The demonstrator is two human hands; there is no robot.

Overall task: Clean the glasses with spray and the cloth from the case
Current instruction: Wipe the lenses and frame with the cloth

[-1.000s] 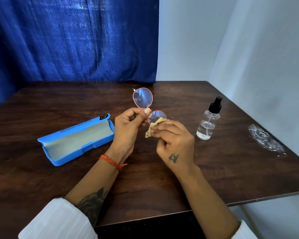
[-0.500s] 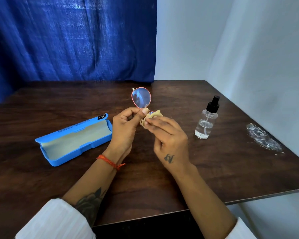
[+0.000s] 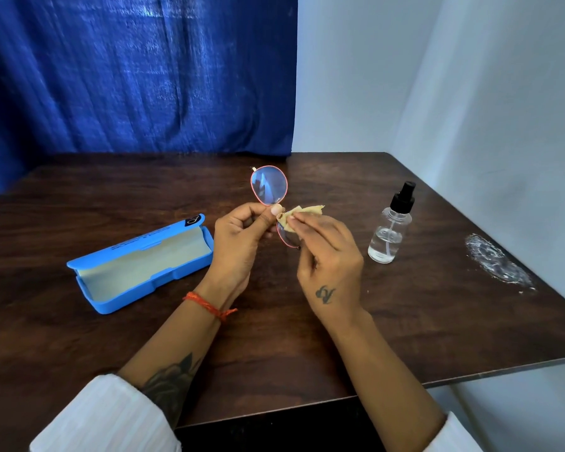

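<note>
- A dark wooden bench (image 3: 307, 321) carries everything; behind it hang a blue curtain (image 3: 137, 73) on the left and pale walls (image 3: 470, 93) on the right.
- The blue glasses case (image 3: 141, 262) lies open on the bench, left of the hands, its pale lining facing up.
- A clear spray bottle (image 3: 390, 228) with a black nozzle stands upright on the bench, just right of the right hand and apart from it.
- A whitish smear (image 3: 498, 261) marks the bench near its right edge.
- The glasses (image 3: 269, 185), round lenses in a thin red frame, are held above the bench between the case and the bottle, turned so one lens points up and the other down.
- The left hand (image 3: 242, 243), an orange thread at its wrist, pinches the frame at the bridge with thumb and curled fingers.
- The right hand (image 3: 327, 256) pinches the small beige cloth (image 3: 302, 212) against the lower lens, covering most of that lens; a cloth corner sticks out above the fingers.
- The upper lens is uncovered, with a bluish reflection.
</note>
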